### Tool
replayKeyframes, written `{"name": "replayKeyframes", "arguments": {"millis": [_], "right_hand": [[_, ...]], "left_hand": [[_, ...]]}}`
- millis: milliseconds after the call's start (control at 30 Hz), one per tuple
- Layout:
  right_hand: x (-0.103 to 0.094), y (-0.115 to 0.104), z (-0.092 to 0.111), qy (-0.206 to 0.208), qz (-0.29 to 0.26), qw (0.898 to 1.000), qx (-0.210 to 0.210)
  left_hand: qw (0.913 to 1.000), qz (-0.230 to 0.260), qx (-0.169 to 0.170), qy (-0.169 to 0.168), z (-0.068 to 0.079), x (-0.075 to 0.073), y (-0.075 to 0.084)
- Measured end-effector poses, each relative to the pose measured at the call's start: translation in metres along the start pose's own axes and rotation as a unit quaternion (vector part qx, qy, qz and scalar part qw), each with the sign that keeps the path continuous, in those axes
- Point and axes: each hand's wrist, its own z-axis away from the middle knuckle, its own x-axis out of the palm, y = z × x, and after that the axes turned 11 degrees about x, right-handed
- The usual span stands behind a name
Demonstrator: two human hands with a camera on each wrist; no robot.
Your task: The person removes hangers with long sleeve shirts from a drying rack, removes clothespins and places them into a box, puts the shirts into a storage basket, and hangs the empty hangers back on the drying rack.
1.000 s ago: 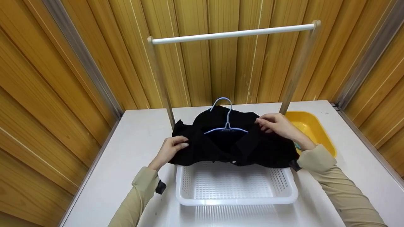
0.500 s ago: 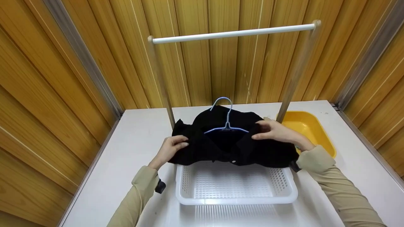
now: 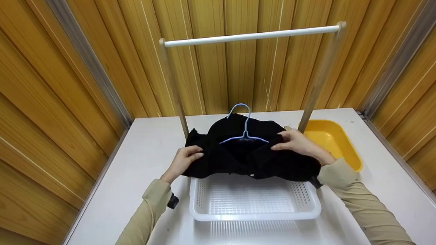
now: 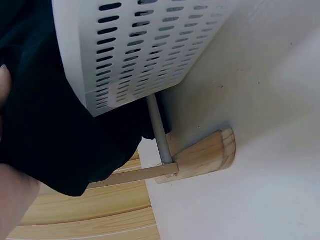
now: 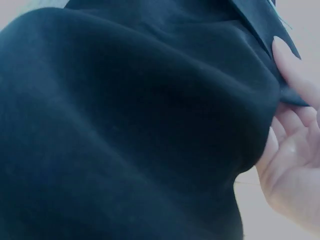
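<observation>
A black shirt [image 3: 218,160] with a collar and a small button at its front is spread over the back of a white basket. The blue hanger [image 3: 246,126] sits inside its neck, hook upward and the bar's ends hidden in the cloth. My left hand [image 3: 184,161] grips the shirt's left shoulder between thumb and fingers. At the right shoulder, my right hand [image 3: 298,143] pinches the cloth beside the collar; the right wrist view shows its thumb [image 5: 290,65] on top of the fabric and the fingers curled beneath.
The white perforated basket [image 3: 255,216] stands in front, below the shirt. Behind rises a rack with a white rail [image 3: 252,36] and wooden posts; one wooden foot [image 4: 205,152] shows in the left wrist view. A yellow tray [image 3: 354,156] lies at the right.
My right hand has shifted its hold on the collar side, thumb now in front and fingers behind the cloth. The hanger has risen very slightly. My left hand has stayed in place.
</observation>
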Motion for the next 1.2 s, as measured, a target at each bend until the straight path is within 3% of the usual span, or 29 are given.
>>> {"name": "replayKeyframes", "arguments": {"millis": [133, 300, 433, 667, 1200], "right_hand": [[0.003, 0.001, 0.0, 0.016, -0.006, 1.0, -0.009], [0.004, -0.003, 0.0, 0.032, 0.003, 0.999, -0.003], [0.005, -0.019, 0.004, 0.035, 0.003, 0.999, 0.0], [0.007, -0.04, 0.011, 0.029, 0.014, 0.999, -0.001], [0.007, -0.047, 0.011, 0.033, 0.017, 0.999, -0.015]], "left_hand": [[0.9998, -0.014, 0.003, -0.012, -0.005, 0.002, 0.004], [0.999, -0.03, 0.019, -0.027, -0.016, 0.009, -0.011], [0.998, -0.044, 0.034, -0.03, -0.025, 0.015, -0.019], [0.9964, -0.052, 0.057, -0.035, -0.037, 0.023, -0.012], [0.9963, -0.021, 0.075, -0.037, -0.061, 0.037, 0.003]]}}
